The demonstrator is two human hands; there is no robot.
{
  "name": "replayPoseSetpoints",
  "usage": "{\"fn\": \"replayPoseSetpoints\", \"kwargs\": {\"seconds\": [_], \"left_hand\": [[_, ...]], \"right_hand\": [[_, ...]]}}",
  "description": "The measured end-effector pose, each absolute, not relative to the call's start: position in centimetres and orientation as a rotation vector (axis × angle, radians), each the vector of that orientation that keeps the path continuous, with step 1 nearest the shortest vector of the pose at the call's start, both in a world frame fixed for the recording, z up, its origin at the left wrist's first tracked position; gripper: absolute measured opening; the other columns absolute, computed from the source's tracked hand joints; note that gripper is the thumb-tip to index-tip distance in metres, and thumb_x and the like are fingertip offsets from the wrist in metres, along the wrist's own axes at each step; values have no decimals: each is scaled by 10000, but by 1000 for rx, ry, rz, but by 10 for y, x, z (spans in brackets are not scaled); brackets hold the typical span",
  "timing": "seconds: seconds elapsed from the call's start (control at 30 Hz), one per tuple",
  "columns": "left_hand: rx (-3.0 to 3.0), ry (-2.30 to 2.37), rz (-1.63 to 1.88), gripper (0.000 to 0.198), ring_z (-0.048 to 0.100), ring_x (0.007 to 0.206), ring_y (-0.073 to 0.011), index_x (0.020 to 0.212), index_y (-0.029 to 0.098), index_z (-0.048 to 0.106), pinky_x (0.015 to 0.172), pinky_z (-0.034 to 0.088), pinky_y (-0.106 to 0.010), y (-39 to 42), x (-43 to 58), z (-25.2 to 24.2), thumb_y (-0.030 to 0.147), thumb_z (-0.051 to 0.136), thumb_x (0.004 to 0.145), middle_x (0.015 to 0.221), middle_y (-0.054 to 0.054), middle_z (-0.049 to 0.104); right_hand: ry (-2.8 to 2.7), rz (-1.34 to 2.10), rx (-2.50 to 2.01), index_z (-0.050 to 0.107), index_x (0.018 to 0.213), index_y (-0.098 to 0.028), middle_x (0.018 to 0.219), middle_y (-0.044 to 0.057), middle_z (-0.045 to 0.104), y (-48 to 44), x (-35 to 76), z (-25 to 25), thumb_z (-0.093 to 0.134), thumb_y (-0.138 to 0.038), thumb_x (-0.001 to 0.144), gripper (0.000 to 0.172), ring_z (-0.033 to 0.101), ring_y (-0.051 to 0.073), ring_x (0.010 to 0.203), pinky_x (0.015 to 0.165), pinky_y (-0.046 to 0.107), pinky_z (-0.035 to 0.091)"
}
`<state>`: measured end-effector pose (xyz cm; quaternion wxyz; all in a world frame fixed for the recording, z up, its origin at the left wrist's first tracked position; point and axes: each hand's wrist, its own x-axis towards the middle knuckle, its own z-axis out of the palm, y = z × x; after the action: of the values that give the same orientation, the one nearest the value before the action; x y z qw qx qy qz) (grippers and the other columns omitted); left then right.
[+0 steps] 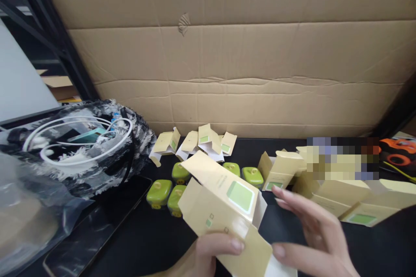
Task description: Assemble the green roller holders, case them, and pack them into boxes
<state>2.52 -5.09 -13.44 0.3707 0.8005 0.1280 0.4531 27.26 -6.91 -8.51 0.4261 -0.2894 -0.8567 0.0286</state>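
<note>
Tilted in front of me is a pale yellow cardboard box with a green square label and its end flaps open. My left hand grips its near side, thumb laid flat across the printed face. At the box's right, my right hand has thumb and fingers spread apart. The right thumb is beside a flap and a white inner panel; whether it touches them I cannot tell. Behind the box sit several small green lidded containers, partly covered by it.
Several flattened or folded yellow cartons lie at the back. More open cartons stand at the right, partly pixelated. To the left are a fluffy black-and-white bundle with a white cable and a clear plastic bag. Cardboard walls the back.
</note>
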Motion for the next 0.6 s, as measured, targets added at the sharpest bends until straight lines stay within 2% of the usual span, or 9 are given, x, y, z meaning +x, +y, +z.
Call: {"fn": "replayPoseSetpoints", "kwargs": {"seconds": [0.07, 0.2, 0.4, 0.53, 0.6], "left_hand": [[2040, 345, 1150, 365, 599, 1114, -266, 1246, 338, 466, 937, 505, -402, -50, 24, -140, 338, 585, 901, 1299, -54, 553], [2024, 356, 1105, 300, 660, 994, -230, 1204, 301, 497, 865, 548, -347, -51, 29, -140, 363, 558, 917, 1154, -41, 644], [2026, 383, 1062, 475, 666, 981, -216, 1380, 297, 305, 790, 570, -297, -52, 35, -121, 339, 501, 949, 1272, -100, 577], [2050, 269, 1166, 532, 605, 1124, -222, 1411, 334, 131, 914, 523, -348, -50, 36, -113, 326, 441, 978, 1324, -110, 517], [2031, 278, 1204, 495, 592, 1127, -197, 1394, 332, 128, 937, 503, -339, -50, 36, -111, 270, 408, 992, 1293, -100, 528]], "right_hand": [[-2139, 187, -782, 521, 1327, -367, 1396, 34, 519, -66, 272, -87, 678, -188, 821, 559, 579, 271, 1198, 921, 340, 547], [-2105, 315, -806, 361, 1445, -365, 1227, 15, 665, -70, 267, -82, 644, -231, 854, 669, 685, 228, 1035, 792, 248, 602], [-2156, 82, -749, 379, 1447, -317, 1187, 27, 699, -72, 270, -66, 628, -381, 872, 630, 718, 202, 947, 772, 198, 586], [-2259, -56, -731, 393, 1447, -253, 1175, 44, 706, -70, 272, -63, 525, -419, 931, 558, 721, 188, 931, 818, 199, 565], [-2309, -137, -697, 446, 1418, -234, 1147, 43, 719, -70, 273, -67, 466, -442, 955, 508, 724, 183, 914, 838, 196, 554]]}}
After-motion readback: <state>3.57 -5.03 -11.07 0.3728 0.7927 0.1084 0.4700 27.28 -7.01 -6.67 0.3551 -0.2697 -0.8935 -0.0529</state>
